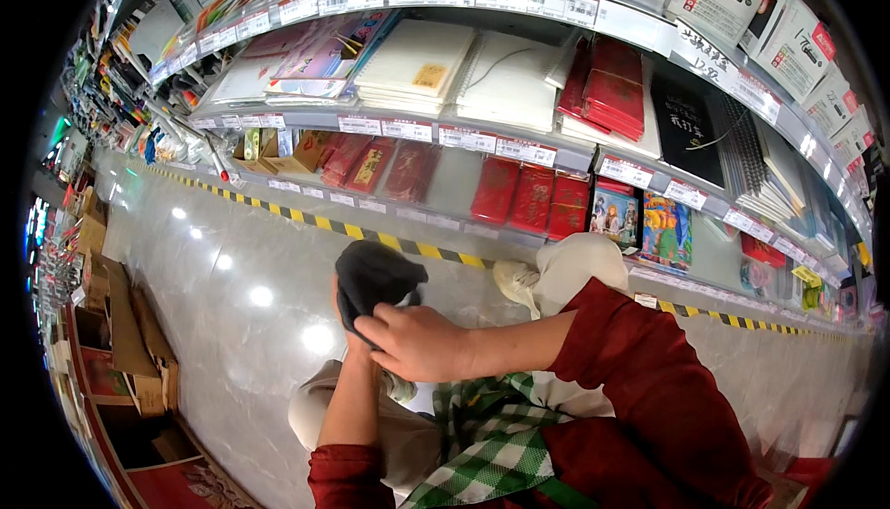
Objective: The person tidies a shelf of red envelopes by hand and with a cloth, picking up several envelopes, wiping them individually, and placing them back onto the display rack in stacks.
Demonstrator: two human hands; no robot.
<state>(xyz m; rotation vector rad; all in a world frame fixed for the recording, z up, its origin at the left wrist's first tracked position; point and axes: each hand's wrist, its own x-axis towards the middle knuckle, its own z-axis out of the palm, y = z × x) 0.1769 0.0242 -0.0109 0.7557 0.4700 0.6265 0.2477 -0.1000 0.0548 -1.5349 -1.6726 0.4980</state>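
A dark grey cloth is bunched over the fingers of my left hand, which is raised above the tiled floor and mostly covered by it. The fingers of my right hand pinch the lower edge of the cloth near the left wrist. Whether the cloth is a glove or a rag, I cannot tell. Below both hands are my bent knees in light trousers and a green-and-white checked apron.
Ahead stand store shelves with white notebooks, red envelopes and a black notebook. Black-and-yellow tape runs along the shelf base. Opened cardboard boxes stand at the left.
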